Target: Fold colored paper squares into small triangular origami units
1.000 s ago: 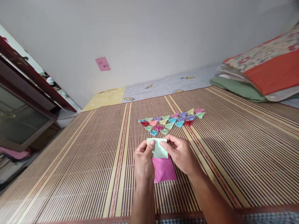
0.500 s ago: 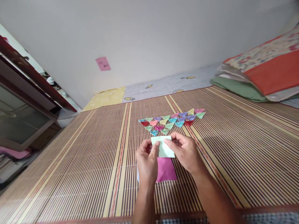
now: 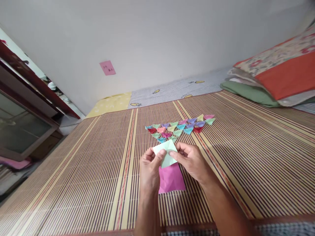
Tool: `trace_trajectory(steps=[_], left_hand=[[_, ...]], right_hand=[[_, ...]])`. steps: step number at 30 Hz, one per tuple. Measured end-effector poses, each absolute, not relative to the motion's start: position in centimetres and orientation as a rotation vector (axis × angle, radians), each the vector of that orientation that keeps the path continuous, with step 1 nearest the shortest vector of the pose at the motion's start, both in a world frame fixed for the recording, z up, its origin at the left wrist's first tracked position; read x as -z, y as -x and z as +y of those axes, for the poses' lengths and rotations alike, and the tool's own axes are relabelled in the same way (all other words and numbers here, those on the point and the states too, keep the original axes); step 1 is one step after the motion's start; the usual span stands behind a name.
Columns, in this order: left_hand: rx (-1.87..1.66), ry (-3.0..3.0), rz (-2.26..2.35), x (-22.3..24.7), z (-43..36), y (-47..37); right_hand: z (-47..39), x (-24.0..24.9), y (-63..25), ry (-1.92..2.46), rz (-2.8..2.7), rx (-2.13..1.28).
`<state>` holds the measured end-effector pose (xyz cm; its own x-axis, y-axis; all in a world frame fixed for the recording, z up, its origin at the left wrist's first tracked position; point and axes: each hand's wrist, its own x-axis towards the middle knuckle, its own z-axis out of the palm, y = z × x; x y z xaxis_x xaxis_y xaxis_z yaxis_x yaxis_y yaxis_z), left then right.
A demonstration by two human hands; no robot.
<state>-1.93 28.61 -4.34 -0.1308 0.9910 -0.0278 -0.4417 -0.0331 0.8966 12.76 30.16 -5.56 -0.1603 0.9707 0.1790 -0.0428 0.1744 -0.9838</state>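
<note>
Between both hands is a pale green square of paper (image 3: 168, 159), tilted so that one corner points away from me. My left hand (image 3: 152, 167) pinches its left side, thumb on top and fingers behind. On the right side, my right hand (image 3: 190, 159) grips it the same way, the thumb near the middle of the sheet. Below the green paper, a pink sheet of paper (image 3: 172, 180) lies on the mat, partly covered by my left hand. Just beyond my hands sit rows of small folded paper pieces (image 3: 177, 132) in several colours.
A striped bamboo mat (image 3: 98, 170) covers the bed. At the right rear are folded bedding and an orange floral pillow (image 3: 285, 77). A pink note (image 3: 107, 68) is stuck on the wall. A glass-fronted cabinet (image 3: 22, 121) stands at the left.
The green paper has been turned, from lying nearly square-on to slanting with a corner away from me. Both hands have shifted slightly left and still hold it.
</note>
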Motion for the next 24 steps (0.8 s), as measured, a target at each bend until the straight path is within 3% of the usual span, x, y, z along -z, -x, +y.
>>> trace_trajectory(steps=[10, 16, 24], left_hand=[[-1.519, -0.689, 0.983, 4.5, 28.9, 2.3], [-1.278, -0.915, 0.975, 4.6, 28.7, 2.6], [-1.419, -1.168, 0.975, 4.3, 28.3, 3.2]], right_hand=[[30.3, 4.9, -15.1, 1.0, -1.597, -1.194], [30.3, 4.8, -14.6, 0.924, -1.413, -1.257], [30.5, 5.8, -12.6, 1.134, -1.159, -1.086]])
